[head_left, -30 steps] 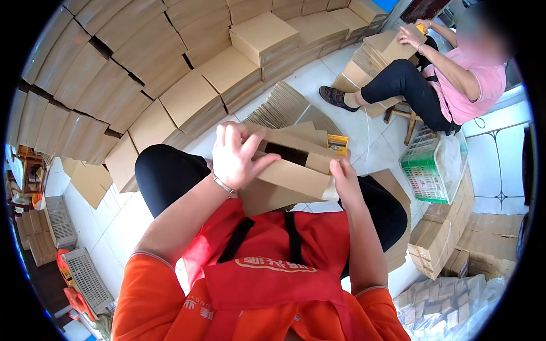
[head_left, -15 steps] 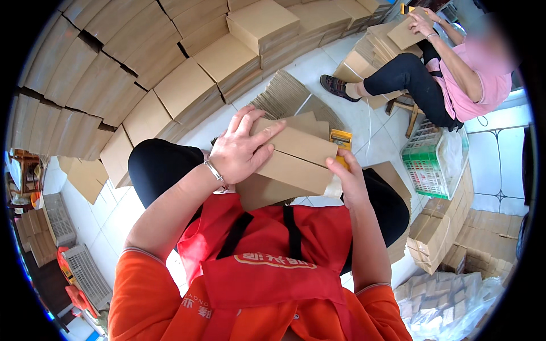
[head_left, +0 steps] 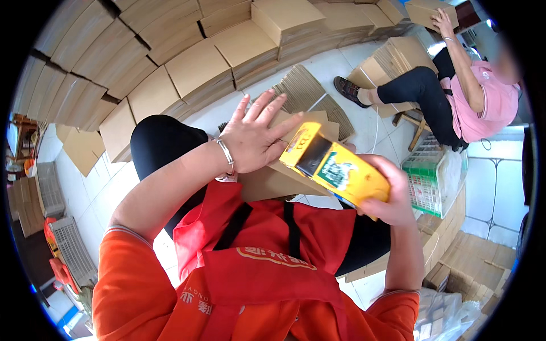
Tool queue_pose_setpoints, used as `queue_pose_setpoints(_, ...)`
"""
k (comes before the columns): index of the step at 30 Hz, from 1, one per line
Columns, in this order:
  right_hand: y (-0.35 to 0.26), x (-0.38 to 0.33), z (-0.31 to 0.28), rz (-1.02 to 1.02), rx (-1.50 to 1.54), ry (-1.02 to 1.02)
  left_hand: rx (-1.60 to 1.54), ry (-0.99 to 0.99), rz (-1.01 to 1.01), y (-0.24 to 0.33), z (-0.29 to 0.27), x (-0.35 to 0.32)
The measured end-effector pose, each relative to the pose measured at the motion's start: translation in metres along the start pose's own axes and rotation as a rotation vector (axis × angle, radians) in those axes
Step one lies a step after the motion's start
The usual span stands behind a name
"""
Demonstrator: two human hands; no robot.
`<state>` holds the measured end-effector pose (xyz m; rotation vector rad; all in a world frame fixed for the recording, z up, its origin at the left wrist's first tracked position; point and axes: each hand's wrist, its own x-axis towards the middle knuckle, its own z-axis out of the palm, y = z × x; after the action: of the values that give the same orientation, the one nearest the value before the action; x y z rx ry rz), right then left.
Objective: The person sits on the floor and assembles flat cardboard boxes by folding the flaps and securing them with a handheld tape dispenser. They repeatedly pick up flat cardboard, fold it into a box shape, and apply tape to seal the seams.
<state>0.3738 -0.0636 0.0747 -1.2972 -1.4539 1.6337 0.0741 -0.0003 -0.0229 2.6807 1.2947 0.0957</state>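
My right hand (head_left: 389, 190) grips a yellow box-shaped tool (head_left: 361, 176) with a dark opening and a green-and-white label; its exact kind is unclear. It is held tilted above my lap, over the folded cardboard (head_left: 264, 184). My left hand (head_left: 253, 139) lies with fingers spread at the cardboard's far left part, holding nothing. Much of the cardboard is hidden under the tool and the hand. Beyond it a strapped bundle of flat cardboard (head_left: 298, 85) rests on the floor.
Stacked flat cartons (head_left: 187, 79) line the far left. At the far right a seated person in pink (head_left: 486, 105) lifts a carton piece (head_left: 429, 12). A green-and-white crate (head_left: 424, 184), tied cardboard and a clear plastic bag (head_left: 446, 312) are on the right. Grey crates (head_left: 74, 244) stand left.
My right hand has let go of the cardboard and raised the yellow tool over it. My left hand's fingers have spread. The other person has lifted a cardboard piece higher.
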Motion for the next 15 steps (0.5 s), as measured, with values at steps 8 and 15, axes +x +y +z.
queue_pose_setpoints(8,0.027,0.004,-0.008,-0.14,-0.03,0.003,-1.807,-0.071,-0.559,0.005,-0.052,-0.014)
queue_pose_setpoints(15,0.017,0.002,-0.004,-0.094,-0.03,-0.027,-2.123,-0.202,-0.7,0.031,-0.032,-0.004)
